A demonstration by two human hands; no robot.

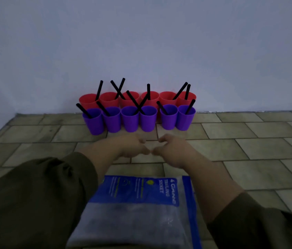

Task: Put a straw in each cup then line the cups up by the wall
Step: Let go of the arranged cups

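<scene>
Blue-and-clear plastic bag (138,209), flat on the tiled floor (249,144) at the near edge of view, between two olive sleeves (34,198).

Beyond bag: left hand (129,145) and right hand (170,148), side by side low over floor, fingertips nearly meeting, fingers loosely curled, nothing held in either. Both hands just short of the cups, not touching them.

Front row: six purple cups (130,118), upright on floor, sides touching except a slight gap between fourth and fifth from left. Rear row: six red cups (109,99), directly behind, against foot of wall (141,42).

Black straws (99,90): twelve counted, one per cup, all leaning; several crossed with a neighbour.

Count: twelve cups, twelve straws, one bag.

Step in hand, as judged: straw insertion complete; line-up along wall at or near completion. Next move, if any: close slight gap in purple row with light sideways push low on cup wall, avoiding leaning straws; otherwise withdraw hands.
</scene>
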